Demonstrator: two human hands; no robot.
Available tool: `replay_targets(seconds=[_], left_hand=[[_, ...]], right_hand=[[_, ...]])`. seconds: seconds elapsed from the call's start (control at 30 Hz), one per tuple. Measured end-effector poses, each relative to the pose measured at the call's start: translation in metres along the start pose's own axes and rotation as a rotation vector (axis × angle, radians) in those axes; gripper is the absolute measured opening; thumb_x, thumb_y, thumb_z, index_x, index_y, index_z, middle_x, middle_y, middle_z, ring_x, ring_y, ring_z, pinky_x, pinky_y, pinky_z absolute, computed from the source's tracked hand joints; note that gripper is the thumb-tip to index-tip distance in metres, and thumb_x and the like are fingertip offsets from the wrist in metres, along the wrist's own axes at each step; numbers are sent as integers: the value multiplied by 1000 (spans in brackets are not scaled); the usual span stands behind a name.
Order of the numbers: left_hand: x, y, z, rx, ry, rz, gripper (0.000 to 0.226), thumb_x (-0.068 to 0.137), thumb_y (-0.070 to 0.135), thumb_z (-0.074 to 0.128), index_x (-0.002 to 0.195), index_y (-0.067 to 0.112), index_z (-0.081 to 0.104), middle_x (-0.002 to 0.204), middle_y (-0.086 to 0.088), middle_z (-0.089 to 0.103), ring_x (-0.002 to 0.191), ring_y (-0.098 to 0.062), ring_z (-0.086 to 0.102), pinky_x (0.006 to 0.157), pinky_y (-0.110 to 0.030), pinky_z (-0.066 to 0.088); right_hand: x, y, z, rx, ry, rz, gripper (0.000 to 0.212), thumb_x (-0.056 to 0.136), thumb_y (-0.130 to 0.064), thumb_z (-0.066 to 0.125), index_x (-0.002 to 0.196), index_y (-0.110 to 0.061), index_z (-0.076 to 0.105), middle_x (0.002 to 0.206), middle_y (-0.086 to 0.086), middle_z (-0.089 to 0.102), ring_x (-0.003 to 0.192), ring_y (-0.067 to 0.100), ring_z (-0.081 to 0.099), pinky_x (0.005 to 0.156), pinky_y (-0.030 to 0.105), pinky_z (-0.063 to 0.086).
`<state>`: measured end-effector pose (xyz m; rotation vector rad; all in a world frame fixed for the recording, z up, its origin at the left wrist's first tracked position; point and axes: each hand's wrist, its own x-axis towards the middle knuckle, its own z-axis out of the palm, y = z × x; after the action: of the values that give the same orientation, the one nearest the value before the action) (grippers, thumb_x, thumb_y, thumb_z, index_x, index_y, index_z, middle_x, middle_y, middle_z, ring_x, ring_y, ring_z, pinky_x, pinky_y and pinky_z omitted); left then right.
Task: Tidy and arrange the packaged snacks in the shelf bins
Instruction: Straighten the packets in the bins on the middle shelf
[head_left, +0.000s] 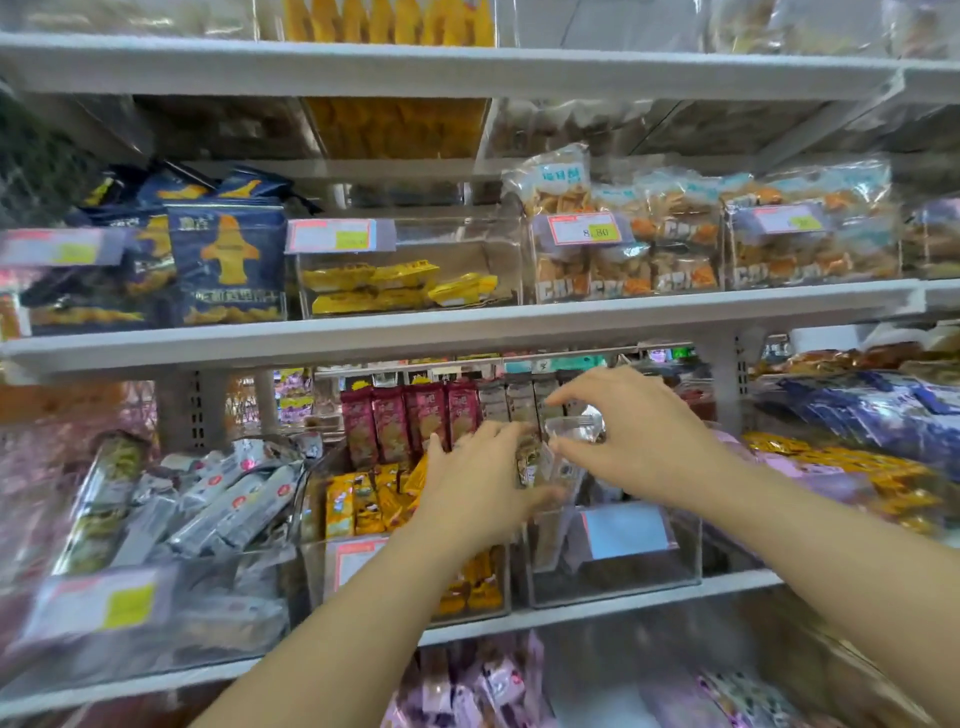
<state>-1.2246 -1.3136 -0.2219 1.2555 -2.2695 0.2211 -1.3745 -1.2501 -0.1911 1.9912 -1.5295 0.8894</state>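
**Lower shelf, middle bins: both hands on packets**

Both hands are over the clear bin (613, 579) that carries a pale blue label (626, 530) and stands on the lower shelf (623, 608).

Left hand (478, 483): back of hand toward me, fingers curled round a small brown packet (525, 460) held upright at the bin's left edge. Motion blur hides exactly how the fingers sit.

Right hand (644, 431): just beside the left, slightly higher. Thumb and forefinger pinch a clear-wrapped packet (574, 427) above the bin's opening; the other fingers are loosely bent.

The two packets are nearly touching, between my hands.

Around them:
- Yellow packets (358, 504) stand in the bin just left, partly behind my left wrist.
- Maroon packets (395, 421) stand upright in a row behind, with grey packets (511, 400) to their right, behind my fingers.
- Silver packets (223, 499) lie jumbled in the far-left bin.
- The shelf above holds dark blue bags (226, 265).
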Motion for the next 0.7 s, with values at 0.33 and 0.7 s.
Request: replay_targets(seconds=[0.33, 0.7], left_hand=[[-110, -61, -11, -245, 189, -8, 37, 89, 43, 58, 124, 33, 56, 118, 13, 61, 102, -9, 60, 88, -38, 50], [-239, -162, 31, -327, 201, -431, 26, 88, 29, 63, 113, 35, 62, 92, 24, 63, 77, 3, 61, 78, -35, 54]], right_hand=[[-57, -77, 54, 246, -75, -94, 32, 85, -37, 65, 116, -28, 64, 112, -10, 63, 104, 11, 54, 90, 34, 45], [-109, -164, 157, 411, -408, -161, 29, 86, -31, 63, 115, -27, 64, 113, -11, 65, 102, 10, 59, 88, 32, 48]])
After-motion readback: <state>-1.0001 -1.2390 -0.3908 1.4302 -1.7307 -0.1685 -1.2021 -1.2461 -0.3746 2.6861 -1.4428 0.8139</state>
